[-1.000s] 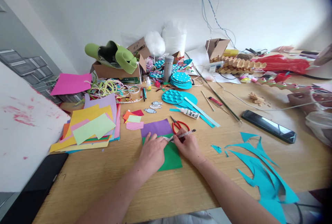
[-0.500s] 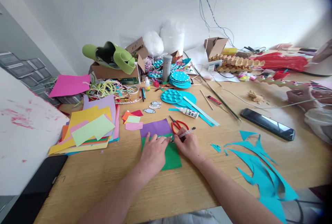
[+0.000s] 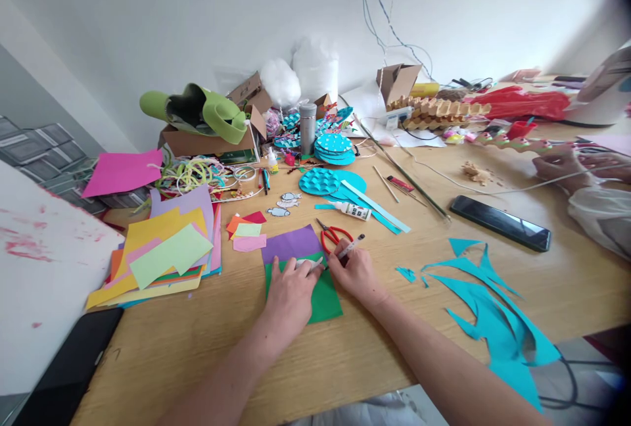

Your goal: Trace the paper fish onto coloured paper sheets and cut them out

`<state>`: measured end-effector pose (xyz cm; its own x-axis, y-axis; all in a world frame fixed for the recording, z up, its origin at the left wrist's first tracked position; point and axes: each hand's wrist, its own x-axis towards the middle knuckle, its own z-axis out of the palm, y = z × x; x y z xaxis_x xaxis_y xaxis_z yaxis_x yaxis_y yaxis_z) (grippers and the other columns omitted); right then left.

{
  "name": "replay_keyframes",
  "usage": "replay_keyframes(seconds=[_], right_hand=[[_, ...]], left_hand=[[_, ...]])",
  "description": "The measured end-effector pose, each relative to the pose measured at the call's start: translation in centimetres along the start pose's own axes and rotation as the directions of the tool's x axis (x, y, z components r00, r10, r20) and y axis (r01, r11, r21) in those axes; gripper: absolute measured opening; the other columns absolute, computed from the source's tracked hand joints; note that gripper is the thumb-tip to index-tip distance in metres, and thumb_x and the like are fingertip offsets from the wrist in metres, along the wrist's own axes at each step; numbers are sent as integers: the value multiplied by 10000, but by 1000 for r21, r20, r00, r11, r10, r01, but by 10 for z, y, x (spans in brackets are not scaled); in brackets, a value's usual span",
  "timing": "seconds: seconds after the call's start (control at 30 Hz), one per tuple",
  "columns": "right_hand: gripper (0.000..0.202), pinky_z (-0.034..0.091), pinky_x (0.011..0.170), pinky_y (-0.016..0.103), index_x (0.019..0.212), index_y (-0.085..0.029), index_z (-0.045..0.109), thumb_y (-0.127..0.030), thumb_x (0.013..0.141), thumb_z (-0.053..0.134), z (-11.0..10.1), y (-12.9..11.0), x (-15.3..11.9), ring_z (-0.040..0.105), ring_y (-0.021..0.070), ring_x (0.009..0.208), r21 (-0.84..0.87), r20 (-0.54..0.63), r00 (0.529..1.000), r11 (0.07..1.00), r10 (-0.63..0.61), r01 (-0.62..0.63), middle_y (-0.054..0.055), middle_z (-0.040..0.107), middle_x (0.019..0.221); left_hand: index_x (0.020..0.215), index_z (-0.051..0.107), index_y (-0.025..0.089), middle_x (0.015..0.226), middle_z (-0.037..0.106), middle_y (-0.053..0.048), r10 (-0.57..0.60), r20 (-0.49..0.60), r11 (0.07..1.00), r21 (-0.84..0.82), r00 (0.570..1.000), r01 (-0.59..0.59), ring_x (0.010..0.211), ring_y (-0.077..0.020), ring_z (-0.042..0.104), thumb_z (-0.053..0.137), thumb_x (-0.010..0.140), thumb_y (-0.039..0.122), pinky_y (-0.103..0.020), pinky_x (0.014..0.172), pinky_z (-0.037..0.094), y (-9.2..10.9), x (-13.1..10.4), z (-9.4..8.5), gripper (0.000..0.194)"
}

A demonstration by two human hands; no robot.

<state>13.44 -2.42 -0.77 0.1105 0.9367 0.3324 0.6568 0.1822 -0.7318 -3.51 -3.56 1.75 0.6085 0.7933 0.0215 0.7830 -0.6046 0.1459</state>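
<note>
The left hand (image 3: 288, 291) is lying flat on the green paper sheet (image 3: 323, 298), fingers spread and pressing the sheet down against the desk (image 3: 345, 360); it is pinching nothing. The green sheet is lying at the near centre of the desk, its far edge meeting the near edge of a purple paper sheet (image 3: 290, 242).

The right hand (image 3: 355, 275) is resting just right of the left hand, its grip pressed together around a pen (image 3: 348, 248). The pen's long axis is running from near-left to far-right: the tip is pointing down-left at the far edge of the green sheet, just beside the left fingertips, and the cap end is rising toward the far right. The right hand is therefore the nearer hand to the pen line, and the green sheet is lying to the near left of that grip.

Red-handled scissors (image 3: 332, 236) are lying just beyond the right hand, touching the purple sheet's right edge. A glue bottle (image 3: 352, 210) is lying farther off. Teal paper offcuts (image 3: 488, 321) are spread at the near right, and a stack of coloured paper (image 3: 165, 252) is sitting at the left. A smartphone (image 3: 500, 222) is lying at the right, well apart from both hands. Another person's hand (image 3: 559, 166) is showing at the far right edge.
</note>
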Motion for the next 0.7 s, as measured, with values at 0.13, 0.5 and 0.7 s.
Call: replay_keyframes(seconds=[0.13, 0.5, 0.7], right_hand=[[163, 302, 422, 227, 620, -226, 398, -238, 761, 478, 1, 2, 0, 463, 108, 374, -20, -11, 1000, 1000, 5, -6, -40, 469, 423], [182, 267, 404, 218, 612, -222, 387, -257, 774, 461, 4, 7, 0, 480, 106, 381, -48, -21, 1000, 999, 12, -13, -39, 466, 424], [158, 252, 389, 217, 612, -217, 419, -253, 758, 469, 2, 4, 0, 482, 112, 385, -51, -19, 999, 998, 29, -30, -33, 478, 417]], left_hand=[[1314, 472, 293, 1144, 578, -53, 11, 0, 1000, 12, 1000, -11, 1023, -266, 464, 330, 853, 37, -619, 1019, 253, 1, 0, 1, 547], [1302, 482, 292, 1115, 587, -25, 47, -57, 997, 59, 997, -43, 983, -246, 474, 350, 850, 39, -607, 1019, 274, -1, -1, 2, 534], [1299, 485, 287, 1114, 589, -22, 55, -64, 996, 79, 996, -50, 970, -236, 481, 366, 849, 40, -584, 1030, 276, 0, -2, 2, 527]])
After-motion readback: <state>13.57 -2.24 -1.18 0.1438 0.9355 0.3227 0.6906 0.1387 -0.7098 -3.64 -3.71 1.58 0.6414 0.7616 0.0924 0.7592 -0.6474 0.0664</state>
